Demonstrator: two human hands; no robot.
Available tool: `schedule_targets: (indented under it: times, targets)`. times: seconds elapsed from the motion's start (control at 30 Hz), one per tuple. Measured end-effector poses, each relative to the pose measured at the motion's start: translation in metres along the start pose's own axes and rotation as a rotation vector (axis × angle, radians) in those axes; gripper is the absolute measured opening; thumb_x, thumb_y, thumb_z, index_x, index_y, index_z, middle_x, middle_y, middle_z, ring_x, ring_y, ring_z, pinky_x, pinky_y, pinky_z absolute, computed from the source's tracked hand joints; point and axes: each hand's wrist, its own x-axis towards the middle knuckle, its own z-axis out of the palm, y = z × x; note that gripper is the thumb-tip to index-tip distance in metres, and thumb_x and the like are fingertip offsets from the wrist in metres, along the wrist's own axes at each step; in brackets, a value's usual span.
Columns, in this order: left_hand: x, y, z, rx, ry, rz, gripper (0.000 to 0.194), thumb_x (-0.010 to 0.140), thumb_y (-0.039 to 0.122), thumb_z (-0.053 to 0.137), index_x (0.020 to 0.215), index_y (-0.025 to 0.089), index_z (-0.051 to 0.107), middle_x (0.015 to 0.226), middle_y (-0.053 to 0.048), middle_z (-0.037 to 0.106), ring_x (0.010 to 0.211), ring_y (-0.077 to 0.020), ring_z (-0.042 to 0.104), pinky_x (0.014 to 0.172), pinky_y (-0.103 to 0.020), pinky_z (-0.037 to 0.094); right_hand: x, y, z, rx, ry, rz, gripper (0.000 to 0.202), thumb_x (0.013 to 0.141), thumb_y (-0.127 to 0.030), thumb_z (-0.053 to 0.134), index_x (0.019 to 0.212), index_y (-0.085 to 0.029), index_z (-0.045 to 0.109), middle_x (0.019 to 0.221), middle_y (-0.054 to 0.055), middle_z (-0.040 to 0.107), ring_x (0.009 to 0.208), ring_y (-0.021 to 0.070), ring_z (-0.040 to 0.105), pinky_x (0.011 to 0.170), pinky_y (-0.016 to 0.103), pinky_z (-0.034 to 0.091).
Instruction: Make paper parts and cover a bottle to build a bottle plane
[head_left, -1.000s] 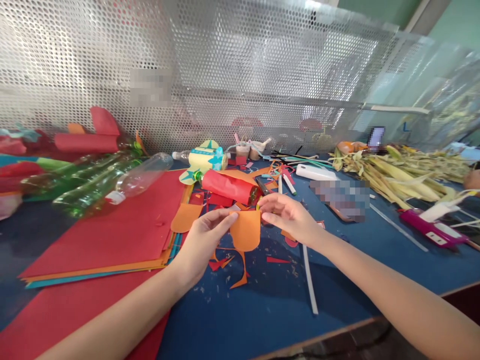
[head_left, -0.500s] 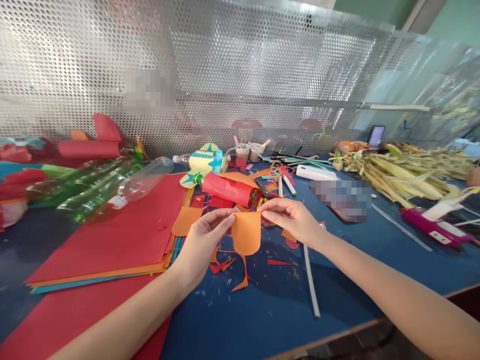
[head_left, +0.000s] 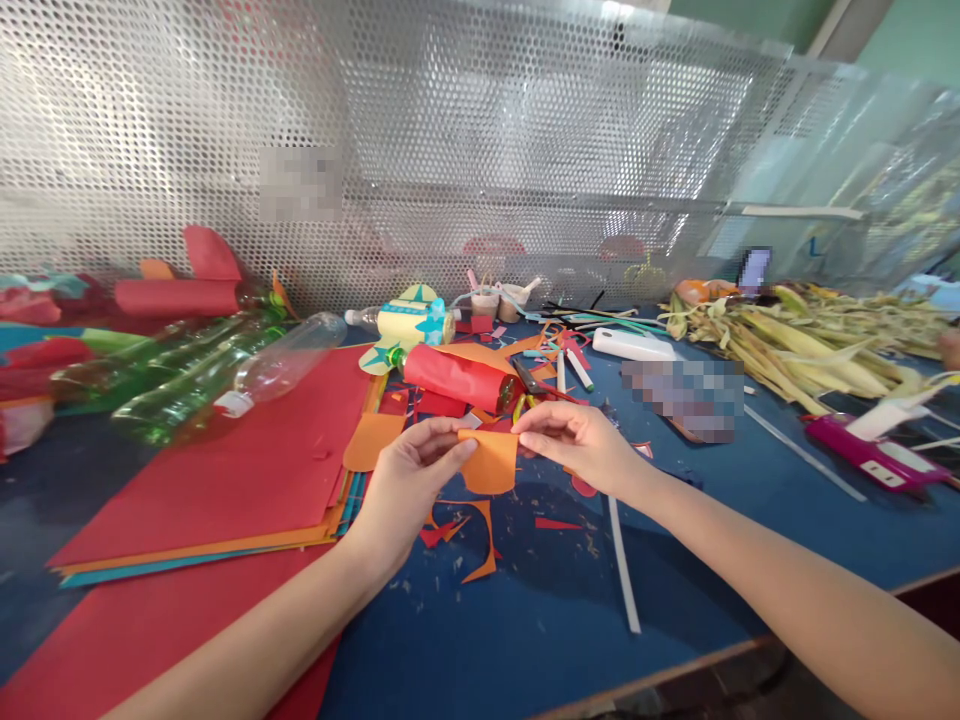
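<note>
An orange paper piece (head_left: 490,467) with a straight top edge and a rounded bottom is held up above the blue table. My left hand (head_left: 409,480) pinches its upper left corner, and my right hand (head_left: 576,445) pinches the upper right one. A narrow strip along the top edge looks folded over. Just beyond my hands lies a bottle wrapped in red paper (head_left: 457,380), its green cap to the left. A similar orange paper piece (head_left: 373,443) rests left of my left hand. Orange and red paper scraps (head_left: 480,535) lie below the held piece.
Stacked red, orange and blue paper sheets (head_left: 232,470) cover the left side, with clear and green bottles (head_left: 180,385) behind. To the right are a white glue gun (head_left: 634,346), corn husks (head_left: 810,340) and a purple power strip (head_left: 862,450). A perforated metal panel (head_left: 480,140) stands at the back.
The orange paper piece has tilted and now looks shorter, with a folded strip showing along its top edge. Both hands keep their pinch and have barely shifted.
</note>
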Motion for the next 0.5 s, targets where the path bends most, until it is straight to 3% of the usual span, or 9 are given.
schedule_targets:
  times: [0.23,0.5]
  targets:
    - [0.0012,-0.0039,-0.0019,0.13,0.009,0.125,0.025,0.066,0.032,0.075,0.086,0.02,0.068,0.08,-0.002,0.073,0.079,-0.0174,0.068,0.075,-0.026,0.052,-0.0048,-0.0019,0.0034,-0.06,-0.013,-0.01,0.013,0.083,-0.031,0.061,0.091,-0.022,0.066,0.089,0.003,0.072,0.078,0.0162,0.07,0.076,0.03,0.057]
    - [-0.0002,-0.0072,-0.0024,0.296,0.001,0.236,0.019,0.071,0.029,0.07,0.089,0.024,0.069,0.087,-0.001,0.071,0.082,-0.0159,0.066,0.075,-0.024,0.051,-0.0085,-0.0032,0.0089,-0.129,0.051,0.029,0.019,0.073,-0.033,0.072,0.086,-0.022,0.064,0.081,0.002,0.073,0.075,0.0176,0.07,0.07,0.03,0.059]
